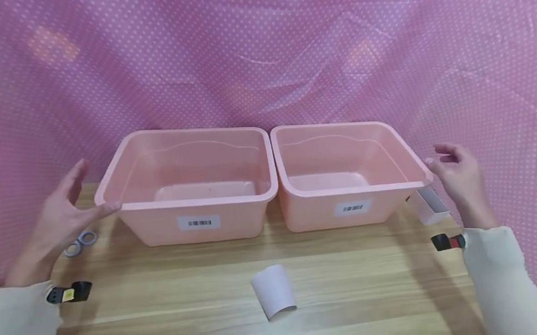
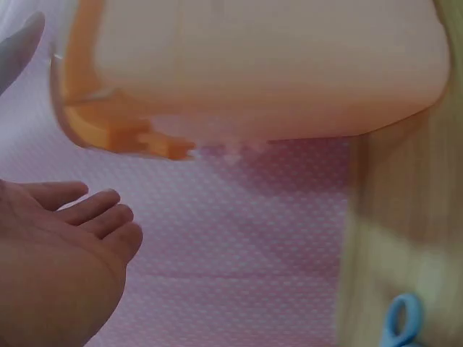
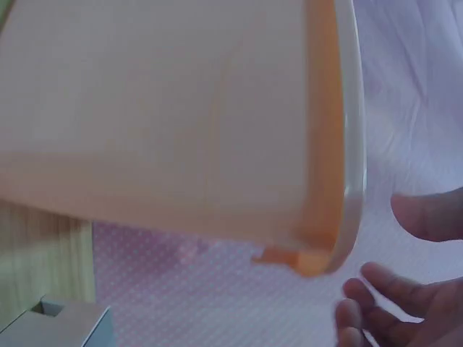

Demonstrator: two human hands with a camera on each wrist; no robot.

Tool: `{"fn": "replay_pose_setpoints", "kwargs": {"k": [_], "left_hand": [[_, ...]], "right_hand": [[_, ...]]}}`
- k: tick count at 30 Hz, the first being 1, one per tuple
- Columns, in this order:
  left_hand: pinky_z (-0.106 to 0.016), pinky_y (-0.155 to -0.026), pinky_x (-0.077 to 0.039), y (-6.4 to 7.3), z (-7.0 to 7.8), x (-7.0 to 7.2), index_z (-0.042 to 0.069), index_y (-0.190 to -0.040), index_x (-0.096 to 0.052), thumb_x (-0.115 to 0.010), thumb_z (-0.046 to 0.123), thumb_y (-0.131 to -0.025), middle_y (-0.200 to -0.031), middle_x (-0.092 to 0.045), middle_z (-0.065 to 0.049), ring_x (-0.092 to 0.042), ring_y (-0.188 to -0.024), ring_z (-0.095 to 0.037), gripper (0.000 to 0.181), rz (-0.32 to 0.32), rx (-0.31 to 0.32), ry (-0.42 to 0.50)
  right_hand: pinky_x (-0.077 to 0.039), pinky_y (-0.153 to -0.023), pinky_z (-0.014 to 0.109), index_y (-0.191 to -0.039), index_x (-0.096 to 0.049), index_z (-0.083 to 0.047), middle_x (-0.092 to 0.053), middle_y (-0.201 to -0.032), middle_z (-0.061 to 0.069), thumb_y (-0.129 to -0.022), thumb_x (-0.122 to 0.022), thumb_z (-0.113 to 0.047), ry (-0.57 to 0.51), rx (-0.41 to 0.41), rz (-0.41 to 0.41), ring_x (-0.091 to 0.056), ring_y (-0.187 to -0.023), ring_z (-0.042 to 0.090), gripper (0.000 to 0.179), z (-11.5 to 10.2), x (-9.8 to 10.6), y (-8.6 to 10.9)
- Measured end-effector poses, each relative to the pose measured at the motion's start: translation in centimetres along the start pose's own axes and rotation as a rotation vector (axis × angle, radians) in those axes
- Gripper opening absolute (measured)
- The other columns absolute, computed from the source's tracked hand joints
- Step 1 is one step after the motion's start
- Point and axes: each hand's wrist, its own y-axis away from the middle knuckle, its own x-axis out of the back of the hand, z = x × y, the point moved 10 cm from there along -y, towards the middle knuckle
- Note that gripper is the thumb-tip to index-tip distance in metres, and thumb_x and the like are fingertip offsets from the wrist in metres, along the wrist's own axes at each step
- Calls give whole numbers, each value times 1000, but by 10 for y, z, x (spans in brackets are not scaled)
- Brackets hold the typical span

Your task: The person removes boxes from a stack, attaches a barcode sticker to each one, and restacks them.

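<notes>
Two pink plastic bins stand side by side, the left bin and the right bin, each with a barcode label on its front. My left hand is at the left bin's outer front corner, thumb and fingers spread wide; its thumb overlaps the rim in the head view. In the left wrist view the fingers are extended beside the bin. At the right bin's outer end is my right hand, fingers loosely bent. The right wrist view shows a gap between its thumb and the rim. Neither hand holds anything.
A curved piece of pale paper lies on the wooden table in front of the bins. Scissors with blue-grey handles lie by my left wrist. A small white box sits beside the right bin. Pink dotted cloth hangs behind.
</notes>
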Motion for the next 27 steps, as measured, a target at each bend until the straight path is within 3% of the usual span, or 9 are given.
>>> {"fn": "replay_pose_setpoints", "kwargs": {"k": [3,4,7,11,15,17,19,23,27], "left_hand": [[-11,-125,-14,-1,-12,-8,23,-164,1,-71,10,-94,-173,0,1,-2,-160,-22,101,-56,22,169],[-7,-122,-17,-1,-14,-10,21,-164,1,-69,6,-94,-173,-2,0,-4,-160,-19,100,-67,15,241],[-5,-116,-29,-1,-15,-13,14,-164,-4,-68,-4,-92,-173,-9,-5,-17,-158,-9,98,-74,-15,372],[2,-101,-39,0,-15,-13,9,-162,-15,-72,-5,-89,-170,-18,-10,-36,-146,6,94,-29,-40,294],[4,-97,-40,1,-16,-12,9,-161,-18,-74,-2,-89,-171,-18,-5,-41,-141,9,92,-5,-43,192],[4,-97,-40,2,-17,-13,10,-161,-18,-74,-2,-89,-171,-17,-5,-41,-140,9,92,-4,-41,188],[3,-96,-41,2,-17,-12,10,-161,-18,-74,-1,-89,-171,-18,-4,-44,-136,12,92,4,-38,182],[1,-94,-45,2,-20,-12,4,-159,-21,-75,-8,-85,-169,-21,-4,-52,-121,19,92,34,-49,360],[-1,-93,-47,3,-20,-12,-2,-156,-22,-74,-15,-82,-168,-24,-3,-56,-115,18,91,48,-88,523]], "right_hand": [[-45,-94,32,-154,-41,-12,-54,-148,10,-100,-60,-45,30,-29,-134,-46,-103,-8,66,13,-10,-10],[-46,-94,31,-155,-39,-11,-55,-148,10,-101,-58,-46,39,-24,-183,-48,-101,-9,68,16,-15,-11],[-48,-85,20,-155,-39,-5,-69,-121,-10,-102,-57,-43,17,-5,-289,-53,-90,-10,68,22,-27,-13],[-51,-75,10,-152,-40,4,-57,-93,-37,-102,-59,-36,-93,-14,-341,-57,-84,-9,67,26,-35,-15],[-51,-76,6,-151,-40,5,-56,-93,-37,-101,-61,-35,-127,-34,-355,-57,-86,-13,68,28,-41,-20],[-51,-76,6,-149,-44,4,-57,-92,-36,-100,-63,-33,-155,-44,-356,-58,-86,-13,64,29,-45,-22],[-52,-74,7,-139,-55,-1,-61,-89,-32,-99,-65,-29,-215,-59,-352,-60,-83,-11,50,31,-48,-24],[-54,-64,11,-102,-67,-16,-65,-81,-20,-95,-69,-14,-427,-89,-344,-61,-73,-3,7,33,-52,-26],[-55,-60,12,-84,-70,-23,-66,-78,-15,-93,-68,-5,-554,-100,-316,-62,-69,0,20,34,-53,-27]]}}
